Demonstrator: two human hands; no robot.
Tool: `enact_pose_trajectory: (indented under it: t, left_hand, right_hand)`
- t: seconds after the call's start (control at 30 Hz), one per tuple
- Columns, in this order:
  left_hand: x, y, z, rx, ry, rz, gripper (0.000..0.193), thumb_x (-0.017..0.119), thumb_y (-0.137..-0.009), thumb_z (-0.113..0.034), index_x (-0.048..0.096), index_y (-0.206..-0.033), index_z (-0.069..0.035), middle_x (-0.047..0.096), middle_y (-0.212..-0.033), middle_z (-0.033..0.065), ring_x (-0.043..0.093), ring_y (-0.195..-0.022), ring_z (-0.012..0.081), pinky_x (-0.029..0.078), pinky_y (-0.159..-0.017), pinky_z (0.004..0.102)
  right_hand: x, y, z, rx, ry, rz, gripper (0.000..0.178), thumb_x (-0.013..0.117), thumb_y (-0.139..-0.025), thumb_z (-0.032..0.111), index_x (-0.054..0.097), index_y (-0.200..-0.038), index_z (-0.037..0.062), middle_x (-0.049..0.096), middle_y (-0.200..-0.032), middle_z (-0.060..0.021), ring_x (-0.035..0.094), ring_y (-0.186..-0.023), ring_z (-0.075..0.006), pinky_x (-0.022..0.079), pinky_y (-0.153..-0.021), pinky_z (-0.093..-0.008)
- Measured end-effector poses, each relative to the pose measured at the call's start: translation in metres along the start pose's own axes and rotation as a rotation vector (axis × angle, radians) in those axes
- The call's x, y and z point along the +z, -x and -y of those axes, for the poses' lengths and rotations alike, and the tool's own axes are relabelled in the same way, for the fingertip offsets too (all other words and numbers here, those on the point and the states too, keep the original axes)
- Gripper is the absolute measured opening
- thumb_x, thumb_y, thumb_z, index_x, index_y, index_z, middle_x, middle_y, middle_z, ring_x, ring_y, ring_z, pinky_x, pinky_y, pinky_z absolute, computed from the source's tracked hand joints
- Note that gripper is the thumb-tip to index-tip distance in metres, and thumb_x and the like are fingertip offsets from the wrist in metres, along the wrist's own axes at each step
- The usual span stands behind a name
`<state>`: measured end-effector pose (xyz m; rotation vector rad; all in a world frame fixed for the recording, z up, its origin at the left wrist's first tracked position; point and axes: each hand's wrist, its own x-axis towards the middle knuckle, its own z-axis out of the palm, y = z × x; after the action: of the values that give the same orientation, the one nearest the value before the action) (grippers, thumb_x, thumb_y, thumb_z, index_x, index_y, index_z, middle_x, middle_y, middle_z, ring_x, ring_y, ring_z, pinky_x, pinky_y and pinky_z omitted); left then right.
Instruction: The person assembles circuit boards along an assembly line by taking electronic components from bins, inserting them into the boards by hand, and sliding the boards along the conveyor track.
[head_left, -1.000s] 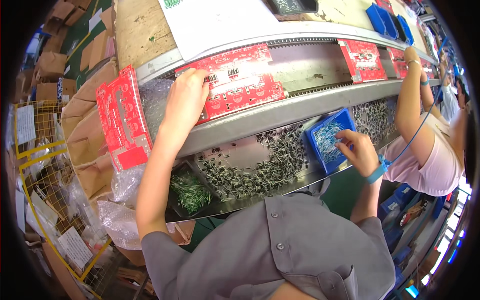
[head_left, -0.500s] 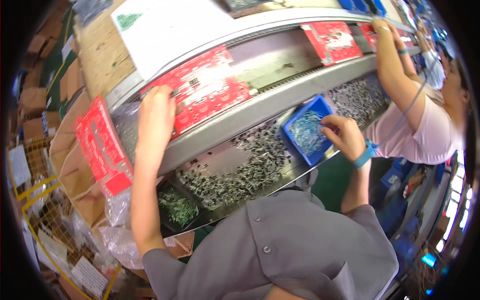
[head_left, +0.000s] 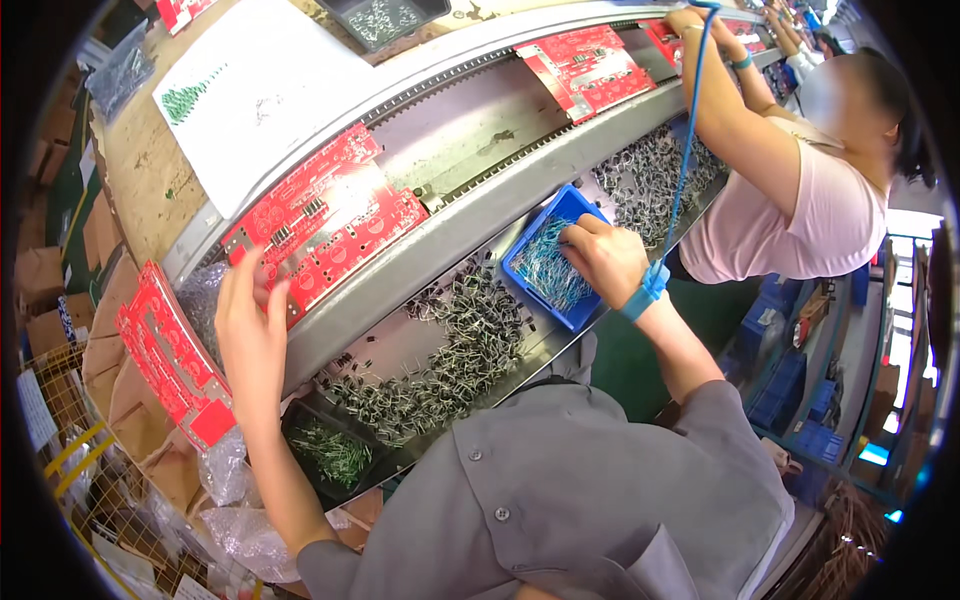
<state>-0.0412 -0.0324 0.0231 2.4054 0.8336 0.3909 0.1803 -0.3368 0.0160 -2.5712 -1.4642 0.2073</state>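
At the near left corner of a red circuit board (head_left: pixel 345 205) on the conveyor rail, my left hand (head_left: pixel 250 330) is open, thumb and fingers apart. Whether a fingertip touches the board cannot be made out. My right hand (head_left: pixel 608 258), with a blue wrist strap (head_left: pixel 648 290), is over a blue bin (head_left: pixel 574 318) of thin light-blue parts with wire leads (head_left: pixel 548 268). Its fingers are pressed together at the parts; what they pinch is hidden. Small black parts with metal leads (head_left: pixel 450 365) lie heaped in the tray between my arms.
Green-coated leaded parts (head_left: pixel 335 455) fill a dark compartment by my left forearm. Red boards (head_left: pixel 170 350) lean beside bubble wrap at the left. Another red board (head_left: pixel 590 70) sits farther along the rail. A co-worker (head_left: pixel 800 180) works at the right; a blue cord (head_left: pixel 690 130) crosses there.
My left hand has drawn back from the board's upper left part toward its near corner and opened. My right hand has gone down into the blue bin, fingers closing. The view has shifted.
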Motion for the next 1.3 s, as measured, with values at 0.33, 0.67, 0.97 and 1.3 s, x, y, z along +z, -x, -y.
enact_pose_trajectory:
  t: [0.33,0.67,0.97,1.3]
  left_hand:
    - [-0.05,0.128,0.002,-0.242,-0.032,0.501,0.03,0.073,-0.064,0.003,0.06,-0.091,0.004,0.06,-0.082,0.0151,0.061,-0.069,0.0267,0.049,-0.06,0.0343]
    - [-0.017,0.151,0.008,-0.23,-0.13,0.31,0.021,0.069,-0.07,-0.002,0.056,-0.086,0.001,0.055,-0.083,0.0152,0.057,-0.076,0.0354,0.045,-0.065,0.0412]
    - [-0.02,0.151,0.009,-0.191,-0.095,0.289,0.015,0.067,-0.071,-0.002,0.057,-0.081,0.001,0.055,-0.079,0.015,0.057,-0.076,0.0353,0.045,-0.066,0.0406]
    - [-0.023,0.153,0.015,-0.243,0.153,0.151,0.01,0.065,-0.072,0.005,0.058,-0.08,0.003,0.058,-0.08,0.0096,0.056,-0.066,0.0224,0.044,-0.06,0.032]
  right_hand:
    - [-0.016,0.001,-0.002,-0.048,-0.101,0.03,0.006,0.065,-0.071,0.006,0.061,-0.076,0.0053,0.059,-0.073,-0.0099,0.059,-0.07,-0.0287,0.049,-0.061,-0.0369]
    - [-0.044,-0.065,0.034,-0.056,-0.581,0.02,0.01,0.065,-0.075,-0.002,0.064,-0.085,-0.0023,0.065,-0.077,-0.0092,0.063,-0.073,-0.0152,0.049,-0.069,-0.0269]
    - [-0.005,-0.141,0.069,-0.112,-1.045,0.234,0.007,0.06,-0.08,-0.005,0.064,-0.086,-0.0031,0.064,-0.081,-0.0081,0.065,-0.067,-0.0152,0.052,-0.063,-0.0238]
    - [0.023,-0.173,0.071,-0.559,-0.583,0.013,0.012,0.067,-0.078,0.001,0.065,-0.089,0.001,0.068,-0.085,-0.0114,0.066,-0.076,-0.0226,0.052,-0.069,-0.0309]
